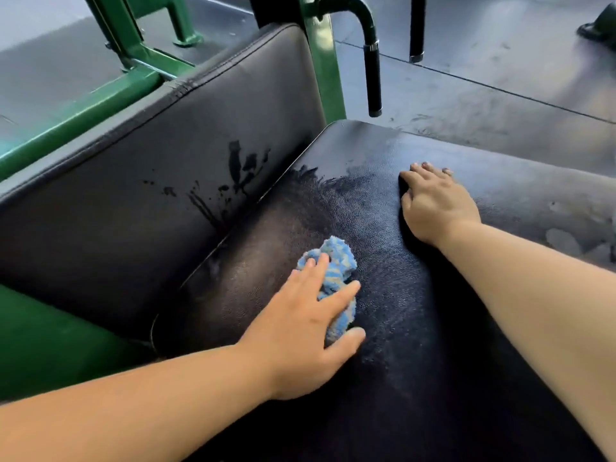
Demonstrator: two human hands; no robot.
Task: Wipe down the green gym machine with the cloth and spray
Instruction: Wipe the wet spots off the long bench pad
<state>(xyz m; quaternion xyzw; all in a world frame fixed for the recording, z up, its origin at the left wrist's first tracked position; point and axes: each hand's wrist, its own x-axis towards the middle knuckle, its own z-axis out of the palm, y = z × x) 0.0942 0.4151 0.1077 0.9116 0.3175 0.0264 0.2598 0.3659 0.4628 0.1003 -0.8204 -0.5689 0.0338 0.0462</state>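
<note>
Wiping wet seat [416,345] mid-pad w/ cloth [336,268] pressed under spread, flat L hand [300,328], bracing w/ flat, empty R hand [436,205] farther along; prob. early-mid task, w/ drips [236,165] on backrest [150,155], dusty far end & green frame [83,101] left to do.

The cloth [337,260] is partly covered by the left hand [300,338]; at two o'clock a dark object [600,25] is cut off.

Cloth [336,261] under left hand [300,328] on seat pad [400,311], right hand [436,205] farther right, backrest [166,161] to the left
</note>
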